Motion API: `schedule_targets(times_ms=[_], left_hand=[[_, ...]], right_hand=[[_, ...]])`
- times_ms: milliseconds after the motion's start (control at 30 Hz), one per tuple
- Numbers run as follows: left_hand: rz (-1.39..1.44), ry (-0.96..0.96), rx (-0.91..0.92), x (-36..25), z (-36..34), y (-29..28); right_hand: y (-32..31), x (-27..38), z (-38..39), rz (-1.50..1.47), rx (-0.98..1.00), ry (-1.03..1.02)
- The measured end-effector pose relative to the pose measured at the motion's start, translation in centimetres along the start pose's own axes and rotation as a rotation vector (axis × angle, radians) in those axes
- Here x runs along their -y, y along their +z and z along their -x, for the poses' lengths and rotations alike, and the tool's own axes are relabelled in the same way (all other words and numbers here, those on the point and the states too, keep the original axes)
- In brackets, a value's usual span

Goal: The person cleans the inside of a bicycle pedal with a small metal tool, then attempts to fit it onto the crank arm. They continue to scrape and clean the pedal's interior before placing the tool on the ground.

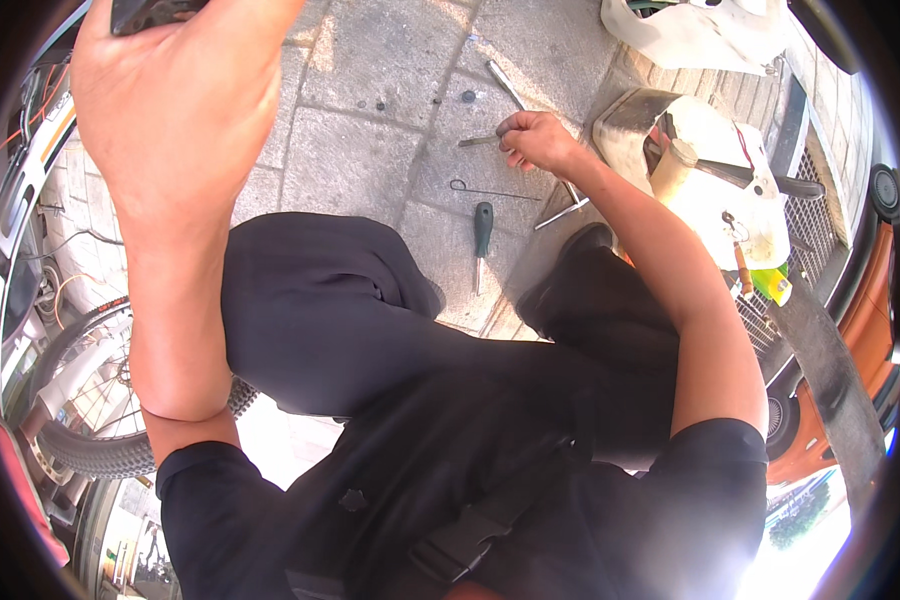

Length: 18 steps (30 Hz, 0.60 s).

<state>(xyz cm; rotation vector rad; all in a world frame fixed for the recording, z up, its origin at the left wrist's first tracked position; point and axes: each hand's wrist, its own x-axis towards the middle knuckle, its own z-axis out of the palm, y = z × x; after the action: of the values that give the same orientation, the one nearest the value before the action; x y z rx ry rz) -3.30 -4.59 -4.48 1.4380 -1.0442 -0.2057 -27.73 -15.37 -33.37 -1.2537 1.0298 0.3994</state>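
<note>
My left hand (pixel 175 120) is raised large at the upper left, its back toward me. A dark, hard-edged thing (pixel 155 14) shows against it at the top edge; its fingers are cut off by the frame. Over the paving, my right hand (pixel 540 142) is closed, fingertips pinching a short flat metal tool (pixel 480 141). Beneath that hand runs a T-handle wrench (pixel 505 85), its middle hidden and its crossbar near my shoe. Closer to me lie a thin hooked wire rod (pixel 500 191) and a green-handled screwdriver (pixel 483 232).
Small dark parts (pixel 468 97) dot the paving. On the right, a cut-open whitish plastic container (pixel 710 200) holds tools, beside a metal grating (pixel 815 220). A bicycle wheel (pixel 90 440) stands at my left; an orange vehicle (pixel 865 330) is at far right.
</note>
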Motion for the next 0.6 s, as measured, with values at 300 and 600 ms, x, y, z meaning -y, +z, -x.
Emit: schedule_targets(times_ms=[300, 600], left_hand=[[-0.040, -0.001, 0.053, -0.4, 0.2, 0.0], [-0.056, 0.026, 0.097, -0.4, 0.2, 0.7]], right_hand=[[0.4, 1.9, 3.5, 1.119, -0.069, -0.280], [7.8, -2.1, 2.5, 1.048, -0.042, -0.431]])
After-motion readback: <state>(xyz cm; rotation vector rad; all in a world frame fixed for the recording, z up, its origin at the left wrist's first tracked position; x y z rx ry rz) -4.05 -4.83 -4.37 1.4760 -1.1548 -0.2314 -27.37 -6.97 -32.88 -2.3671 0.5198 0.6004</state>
